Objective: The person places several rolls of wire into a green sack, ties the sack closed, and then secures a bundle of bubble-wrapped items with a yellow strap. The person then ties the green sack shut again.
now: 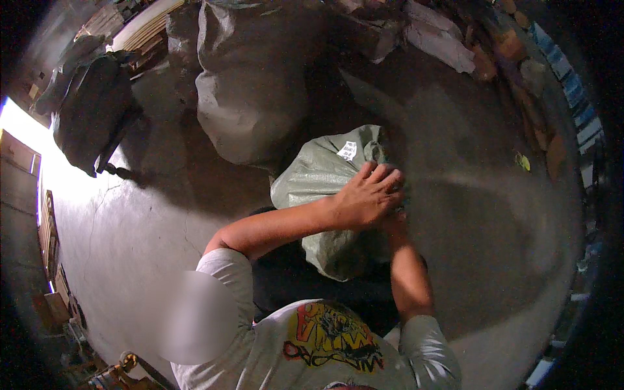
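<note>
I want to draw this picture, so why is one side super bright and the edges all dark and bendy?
In the head view, strong light floods in at the far left edge and washes out the concrete floor there; the fisheye lens bends the rim and leaves the corners black; the left hand on the grey-green sack is evenly lit, the right hand sits half hidden in shadow beneath it.

A single head-worn fisheye view looks steeply down over the wearer's own body.

The lens faces the concrete floor [143,221], close above a green woven sack [318,182]; straight edges curve toward the dark rim, forearms entering from below. No second view shares the scene.
</note>
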The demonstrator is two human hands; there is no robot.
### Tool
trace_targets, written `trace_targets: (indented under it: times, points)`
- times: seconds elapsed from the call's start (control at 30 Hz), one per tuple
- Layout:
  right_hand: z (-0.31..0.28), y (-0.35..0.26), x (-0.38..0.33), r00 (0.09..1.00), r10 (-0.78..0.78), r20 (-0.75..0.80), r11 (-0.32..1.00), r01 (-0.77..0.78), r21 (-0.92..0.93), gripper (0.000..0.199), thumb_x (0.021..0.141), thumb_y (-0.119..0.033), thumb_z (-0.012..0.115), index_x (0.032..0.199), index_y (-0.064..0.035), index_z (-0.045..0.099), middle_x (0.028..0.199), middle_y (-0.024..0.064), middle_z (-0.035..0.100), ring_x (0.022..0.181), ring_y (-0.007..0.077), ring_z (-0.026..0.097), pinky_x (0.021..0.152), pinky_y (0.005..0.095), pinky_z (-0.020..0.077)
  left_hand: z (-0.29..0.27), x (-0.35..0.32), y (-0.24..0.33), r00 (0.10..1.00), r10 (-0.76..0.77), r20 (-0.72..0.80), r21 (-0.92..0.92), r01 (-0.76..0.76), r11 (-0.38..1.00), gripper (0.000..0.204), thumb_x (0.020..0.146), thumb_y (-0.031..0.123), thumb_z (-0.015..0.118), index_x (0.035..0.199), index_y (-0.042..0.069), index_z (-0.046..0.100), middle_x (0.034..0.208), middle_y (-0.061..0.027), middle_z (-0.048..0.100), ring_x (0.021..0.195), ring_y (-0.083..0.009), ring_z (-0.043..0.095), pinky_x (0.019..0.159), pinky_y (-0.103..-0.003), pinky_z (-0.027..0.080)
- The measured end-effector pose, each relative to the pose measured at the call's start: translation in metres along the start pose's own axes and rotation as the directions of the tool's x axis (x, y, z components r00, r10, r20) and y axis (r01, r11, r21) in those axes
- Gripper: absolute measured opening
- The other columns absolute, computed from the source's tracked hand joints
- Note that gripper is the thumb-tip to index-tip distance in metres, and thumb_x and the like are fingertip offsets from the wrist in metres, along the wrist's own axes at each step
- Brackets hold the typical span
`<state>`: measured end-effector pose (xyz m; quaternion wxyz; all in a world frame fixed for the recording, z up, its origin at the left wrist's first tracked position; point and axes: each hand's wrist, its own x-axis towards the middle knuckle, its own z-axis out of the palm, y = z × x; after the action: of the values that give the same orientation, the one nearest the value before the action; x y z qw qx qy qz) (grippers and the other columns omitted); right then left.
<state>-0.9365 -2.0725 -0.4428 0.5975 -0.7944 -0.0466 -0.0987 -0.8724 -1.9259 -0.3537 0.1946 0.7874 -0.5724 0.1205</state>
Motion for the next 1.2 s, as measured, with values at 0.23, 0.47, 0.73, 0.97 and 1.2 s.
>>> trace_targets:
  times: [0.23, 0.47, 0.73, 0.97, 1.2]
  points:
    - [-0.013, -0.051, 0.003, 0.931, -0.168, 0.325, 0.964, 0.087, 0.25, 0.03, 0.096, -0.026, 0.058, 0.118, -0.0058, 0.057, 0.109, 0.0053, 0.06, 0.104, 0.0162, 0.055, 0.092, 0.0304, 0.0433, -0.009, 0.028, -0.084, 0.934, 0.234, 0.27, -0.25, -0.167, 0.954, 0.04, 0.096, 0.038, 0.049, 0.122, 0.009, 0.059, 0.136, -0.0194, 0.05, 0.128, -0.0418, 0.044, 0.105, -0.056, 0.032]
    - [-0.03, -0.026, -0.007, 0.966, 0.144, 0.214, 0.967, -0.183, 0.175, 0.021, 0.095, -0.021, 0.059, 0.111, -0.0063, 0.062, 0.105, 0.0005, 0.061, 0.099, 0.0123, 0.054, 0.089, 0.0276, 0.0414, -0.035, 0.001, -0.078, 0.899, -0.173, 0.403, -0.256, 0.293, 0.921, 0.037, 0.083, 0.026, 0.065, 0.117, 0.01, 0.063, 0.109, -0.0163, 0.066, 0.11, -0.0348, 0.058, 0.092, -0.047, 0.044]
    - [-0.027, 0.009, -0.006, 0.844, 0.513, 0.153, 0.599, -0.48, 0.641, 0.05, 0.102, -0.042, 0.043, 0.134, -0.0056, 0.051, 0.136, 0.0063, 0.051, 0.125, 0.0207, 0.047, 0.106, 0.0369, 0.0369, -0.01, -0.033, -0.019, 0.834, -0.547, -0.07, -0.694, 0.353, 0.628, 0.028, 0.083, 0.013, 0.063, 0.107, 0.002, 0.054, 0.096, -0.024, 0.061, 0.088, -0.0491, 0.056, 0.072, -0.049, 0.048]
    - [-0.014, -0.046, -0.013, 0.761, 0.648, -0.021, 0.631, -0.522, 0.573, 0.035, 0.099, -0.041, 0.051, 0.116, -0.0114, 0.06, 0.106, 0.0003, 0.059, 0.101, 0.0148, 0.055, 0.09, 0.0317, 0.0442, 0.009, -0.052, 0.05, 0.77, -0.632, 0.083, -0.815, 0.417, 0.402, 0.035, 0.082, 0.009, 0.065, 0.113, -0.001, 0.051, 0.099, -0.0231, 0.058, 0.084, -0.0474, 0.056, 0.068, -0.049, 0.047]
    - [-0.031, -0.038, 0.0, 0.9, 0.38, 0.216, 0.762, -0.436, 0.478, 0.015, 0.092, -0.019, 0.063, 0.103, -0.0085, 0.065, 0.096, 0.0026, 0.067, 0.09, 0.0158, 0.06, 0.082, 0.0308, 0.0473, 0.036, -0.079, 0.054, 0.9, -0.435, -0.037, -0.543, 0.347, 0.765, 0.044, 0.083, 0.011, 0.061, 0.126, 0.007, 0.05, 0.099, -0.0182, 0.057, 0.081, -0.0412, 0.061, 0.07, -0.048, 0.051]
